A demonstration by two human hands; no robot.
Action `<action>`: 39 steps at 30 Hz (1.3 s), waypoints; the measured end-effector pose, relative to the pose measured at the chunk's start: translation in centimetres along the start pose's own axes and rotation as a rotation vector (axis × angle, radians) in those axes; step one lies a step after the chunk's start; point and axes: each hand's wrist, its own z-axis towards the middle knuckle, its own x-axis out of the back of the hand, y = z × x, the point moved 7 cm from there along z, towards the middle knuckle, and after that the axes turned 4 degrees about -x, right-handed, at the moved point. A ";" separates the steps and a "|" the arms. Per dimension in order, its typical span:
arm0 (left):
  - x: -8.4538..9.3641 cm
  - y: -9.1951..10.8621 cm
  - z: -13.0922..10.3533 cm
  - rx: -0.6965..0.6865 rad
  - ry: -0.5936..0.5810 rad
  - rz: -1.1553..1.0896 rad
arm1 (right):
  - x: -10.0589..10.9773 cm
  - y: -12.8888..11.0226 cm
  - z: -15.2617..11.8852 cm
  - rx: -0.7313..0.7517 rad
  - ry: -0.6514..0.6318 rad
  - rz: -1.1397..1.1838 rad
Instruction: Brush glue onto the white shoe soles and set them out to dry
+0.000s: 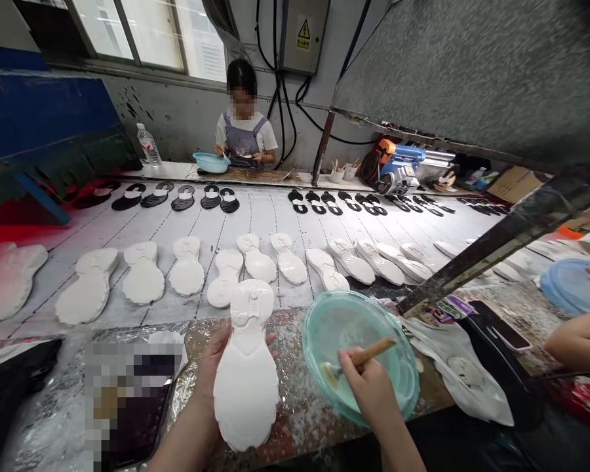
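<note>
My left hand (215, 360) holds a white sole-shaped piece (248, 387) from beneath, its fingers wrapped round the narrow middle; the upper end looks wet and glossy. In my right hand (368, 387) is a brush with a wooden handle (373, 351). Its bristles reach into the turquoise bowl (311, 367), which has whitish liquid in it. The bowl stands right of the white piece. Beyond my hands, several similar white pieces (143, 275) lie in a row on the pale, line-marked belt (255, 213).
Black sole pieces (181, 198) lie along the belt's far side, where a person (246, 137) sits with a blue bowl (211, 162). A slanted metal bar (496, 239) crosses on the right, near a phone (500, 325), a cloth (465, 370) and another person's arm (580, 341).
</note>
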 end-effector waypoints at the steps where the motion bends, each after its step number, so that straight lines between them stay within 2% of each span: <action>1: -0.2 0.2 0.0 -0.017 0.006 0.014 | 0.3 0.0 -0.1 -0.006 0.021 0.017; 3: -0.9 0.5 -0.3 -0.039 0.025 0.034 | 0.7 -0.2 -0.4 -0.018 0.030 0.071; 5: -1.8 0.4 -0.8 -0.010 0.073 0.044 | 0.4 -0.3 -0.6 -0.036 -0.016 0.147; 8: -3.2 -0.3 -1.3 0.017 0.114 0.062 | -0.8 -1.0 -1.1 -0.037 -0.070 0.288; 10: -4.0 -0.5 -1.1 -0.058 0.110 0.106 | -1.9 -2.1 -1.9 -0.001 -0.081 0.370; 13: -4.6 -0.5 -0.6 -0.255 0.095 0.187 | -3.9 -5.1 -3.9 0.153 -0.093 0.431; 15: -4.8 -0.3 -0.6 -0.380 0.069 0.191 | -4.6 -8.6 -5.9 0.501 -0.083 0.381; 17: -4.9 -0.1 -0.8 -0.462 0.051 0.169 | -4.6 -11.0 -7.6 0.775 -0.048 0.342; 19: -4.9 0.2 -1.1 -0.505 0.055 0.161 | -4.3 -11.8 -7.6 0.824 0.015 0.337; 21: -5.0 0.4 -1.4 -0.533 0.074 0.152 | -4.3 -11.7 -7.0 0.738 0.061 0.325; 22: -5.0 0.5 -1.5 -0.535 0.086 0.138 | -4.5 -11.6 -6.8 0.709 0.067 0.303; 24: -5.2 0.5 -1.4 -0.511 0.107 0.093 | -5.1 -12.1 -7.6 0.796 0.050 0.272; 25: -5.3 0.4 -1.3 -0.482 0.114 0.070 | -4.8 -12.7 -8.7 0.952 0.094 0.307; 27: -5.8 0.1 -1.0 -0.409 0.115 0.038 | -4.3 -13.1 -10.3 1.139 0.156 0.374; 28: -6.1 0.1 -0.8 -0.379 0.112 0.026 | -4.1 -13.0 -10.3 1.127 0.177 0.377; 31: -6.4 0.1 -0.6 -0.316 0.130 -0.021 | -4.7 -12.4 -8.8 0.879 0.162 0.213; 32: -6.5 0.1 -0.5 -0.283 0.135 -0.039 | -4.8 -12.4 -8.9 0.897 0.161 0.195; 35: -6.6 0.2 -0.4 -0.196 0.135 -0.066 | -5.0 -12.9 -11.4 1.221 0.149 0.298; 36: -6.6 0.5 -0.3 -0.191 0.138 -0.063 | -4.9 -12.8 -11.8 1.263 0.167 0.356; 39: -6.5 1.6 -0.2 -0.237 0.182 -0.046 | -5.4 -12.1 -11.1 1.102 0.197 0.329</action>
